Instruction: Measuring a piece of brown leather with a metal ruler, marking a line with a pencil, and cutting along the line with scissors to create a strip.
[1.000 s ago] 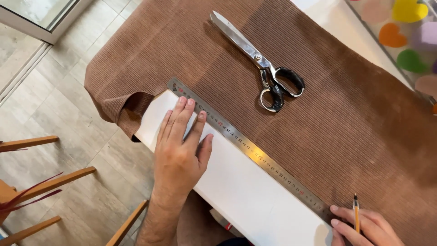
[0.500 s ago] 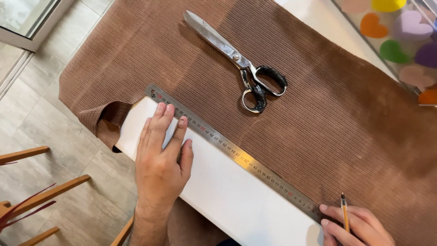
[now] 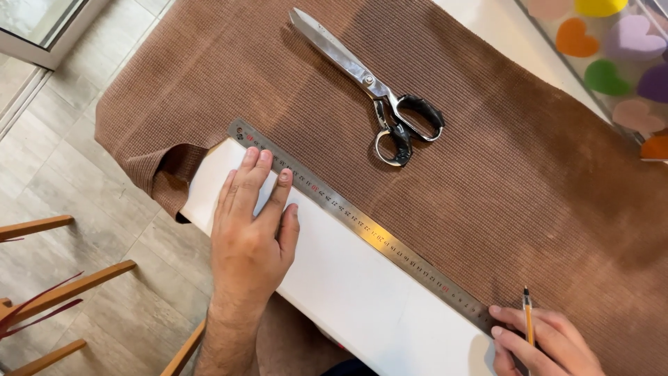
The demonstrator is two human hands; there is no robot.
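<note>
Ruler (image 3: 362,226) set along brown fabric (image 3: 487,181).
Our left hand (image 3: 254,226) presses flat; right hand (image 3: 546,341) grips pencil (image 3: 527,317); beyond our fingertips, fabric uncut, scissors (image 3: 379,90) idle.

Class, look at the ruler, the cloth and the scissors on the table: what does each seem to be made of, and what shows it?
Ruler: likely steel, matt grey sheen, thin and flat.
Cloth: brown woven or knit fabric, probably ribbed like corduroy; fine parallel lines, soft folds at its edge.
Scissors: bright polished metal blades; the handles look black-coated, with one loop partly bare metal.
</note>
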